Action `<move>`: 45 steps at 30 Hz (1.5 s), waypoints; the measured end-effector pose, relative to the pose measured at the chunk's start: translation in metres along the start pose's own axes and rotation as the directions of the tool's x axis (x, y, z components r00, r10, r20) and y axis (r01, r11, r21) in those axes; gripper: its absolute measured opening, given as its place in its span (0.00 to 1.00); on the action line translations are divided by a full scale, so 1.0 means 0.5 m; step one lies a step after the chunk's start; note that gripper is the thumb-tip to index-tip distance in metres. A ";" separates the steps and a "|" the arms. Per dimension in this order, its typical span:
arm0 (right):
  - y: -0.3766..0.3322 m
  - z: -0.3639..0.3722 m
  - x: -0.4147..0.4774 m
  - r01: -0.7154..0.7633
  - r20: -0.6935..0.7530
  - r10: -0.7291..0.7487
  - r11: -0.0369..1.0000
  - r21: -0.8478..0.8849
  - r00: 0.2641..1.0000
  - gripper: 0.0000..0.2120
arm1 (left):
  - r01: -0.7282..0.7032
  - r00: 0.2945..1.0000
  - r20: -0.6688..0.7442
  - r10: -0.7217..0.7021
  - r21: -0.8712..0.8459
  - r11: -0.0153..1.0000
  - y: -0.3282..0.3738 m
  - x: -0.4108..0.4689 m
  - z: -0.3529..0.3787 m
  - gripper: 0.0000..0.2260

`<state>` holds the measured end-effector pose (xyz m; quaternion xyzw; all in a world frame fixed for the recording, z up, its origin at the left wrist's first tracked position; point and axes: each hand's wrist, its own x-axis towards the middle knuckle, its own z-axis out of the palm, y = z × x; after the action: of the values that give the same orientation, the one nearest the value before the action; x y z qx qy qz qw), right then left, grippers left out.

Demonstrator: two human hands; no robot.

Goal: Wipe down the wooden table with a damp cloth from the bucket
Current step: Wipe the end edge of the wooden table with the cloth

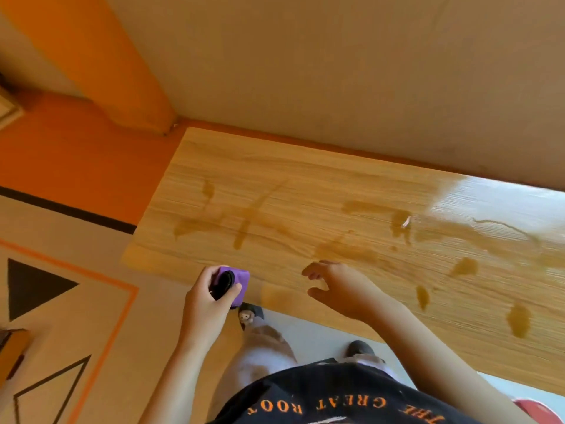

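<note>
The person is wearing a black shirt (336,390) printed with orange letters (321,405), pale trousers (263,353) and dark shoes (360,347); both forearms are showing bare.

Your cloth (230,281), purple and black, sits bunched in your left hand (204,304) at the near edge of the wooden table (305,185), pale-grained, streaked with brown smears.

Left hand (205,301) grips purple cloth (241,277); table (305,179) streaked — wet.

Far: plain beige wall (336,56). Far left: orange pillar (101,56) slanting down to orange floor band (76,154). Left: black stripe (67,211), beige floor (146,316), thin orange line (91,275), solid black triangle (33,286); near left, outlined triangle (55,390).
</note>
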<state>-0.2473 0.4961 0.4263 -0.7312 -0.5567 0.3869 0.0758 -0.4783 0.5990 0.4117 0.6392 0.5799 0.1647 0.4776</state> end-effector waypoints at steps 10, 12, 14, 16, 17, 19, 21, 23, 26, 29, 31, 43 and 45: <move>-0.224 0.035 0.281 0.083 -0.243 -0.069 0.995 0.048 0.967 0.21 | 0.019 0.999 -0.032 -0.016 0.081 0.997 -0.053 0.258 -0.290 0.12; -0.251 0.047 0.331 0.127 -0.300 -0.111 0.991 0.034 0.948 0.22 | 0.029 0.997 -0.071 -0.023 0.086 0.996 -0.064 0.288 -0.317 0.12; -0.277 0.063 0.377 0.168 -0.318 -0.158 0.986 0.005 0.935 0.24 | 0.048 0.990 -0.133 -0.040 0.060 0.997 -0.075 0.308 -0.334 0.12; -0.306 0.087 0.423 0.224 -0.316 -0.226 0.974 -0.043 0.922 0.24 | 0.070 0.977 -0.204 -0.059 0.045 0.997 -0.091 0.320 -0.341 0.11; -0.322 0.100 0.442 0.255 -0.303 -0.267 0.964 -0.080 0.915 0.25 | 0.096 0.967 -0.240 -0.085 0.037 0.995 -0.100 0.321 -0.341 0.11; -0.353 0.127 0.476 0.311 -0.257 -0.347 0.935 -0.170 0.902 0.27 | 0.144 0.942 -0.307 -0.134 0.009 0.990 -0.117 0.321 -0.338 0.12; -0.384 0.156 0.503 0.364 -0.226 -0.408 0.907 -0.214 0.884 0.27 | 0.185 0.904 -0.392 -0.171 -0.003 0.983 -0.134 0.315 -0.339 0.13; -0.414 0.189 0.522 0.396 -0.192 -0.443 0.886 -0.239 0.876 0.27 | 0.218 0.852 -0.483 -0.203 -0.026 0.976 -0.150 0.304 -0.346 0.15; -0.450 0.241 0.541 0.422 -0.143 -0.484 0.849 -0.318 0.863 0.26 | 0.237 0.822 -0.519 -0.236 -0.065 0.969 -0.185 0.290 -0.364 0.16; -0.456 0.271 0.550 0.446 -0.095 -0.514 0.810 -0.381 0.852 0.27 | 0.248 0.876 -0.402 -0.267 -0.099 0.964 -0.222 0.286 -0.377 0.15; -0.453 0.278 0.551 0.433 -0.083 -0.504 0.806 -0.404 0.860 0.31 | 0.249 0.921 -0.271 -0.280 -0.143 0.958 -0.231 0.286 -0.376 0.13; -0.436 0.294 0.561 0.467 -0.143 -0.560 0.785 -0.408 0.816 0.27 | 0.380 0.899 -0.137 -0.416 -0.228 0.897 -0.283 0.333 -0.390 0.09; -0.436 0.300 0.565 0.467 -0.157 -0.564 0.785 -0.408 0.811 0.26 | 0.410 0.899 -0.063 -0.434 -0.227 0.883 -0.281 0.353 -0.386 0.11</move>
<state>-0.4866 0.7752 0.3050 -0.5963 -0.7804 0.1418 0.1236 -0.6597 0.8204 0.3328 0.4337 0.7105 0.1521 0.5328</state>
